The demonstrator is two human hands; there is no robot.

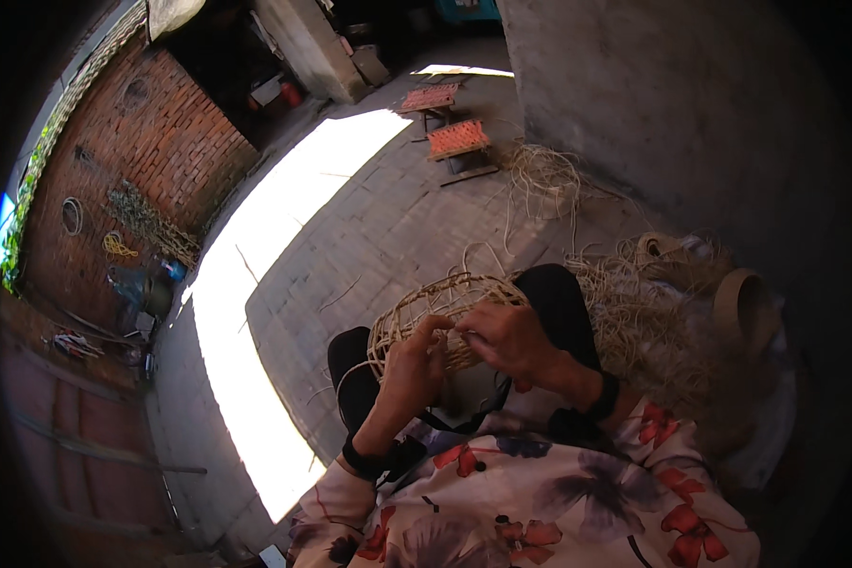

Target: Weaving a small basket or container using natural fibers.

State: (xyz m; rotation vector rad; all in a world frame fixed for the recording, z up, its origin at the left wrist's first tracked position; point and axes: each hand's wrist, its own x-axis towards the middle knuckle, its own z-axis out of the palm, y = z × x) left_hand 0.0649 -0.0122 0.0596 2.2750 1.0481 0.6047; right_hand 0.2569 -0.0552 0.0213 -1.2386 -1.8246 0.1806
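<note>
Woven basket [445,299] between and just beyond hands: lattice wall formed, loose ends projecting. Left hand [417,364] and right hand [509,343] pinch near edge; separate strand between fingertips, we cannot tell. We judge weaving partway, loose ends unfinished.

The grey paved floor [350,246], crossed by a bright strip of sunlight [289,194], bears a red-topped stool [458,139], a second stool [431,97] just beside it, a tangle of pale strands [545,175] near them, a larger heap [639,312] to the right with white sheeting [776,417] at its edge, and a few stray strands [342,293].
</note>
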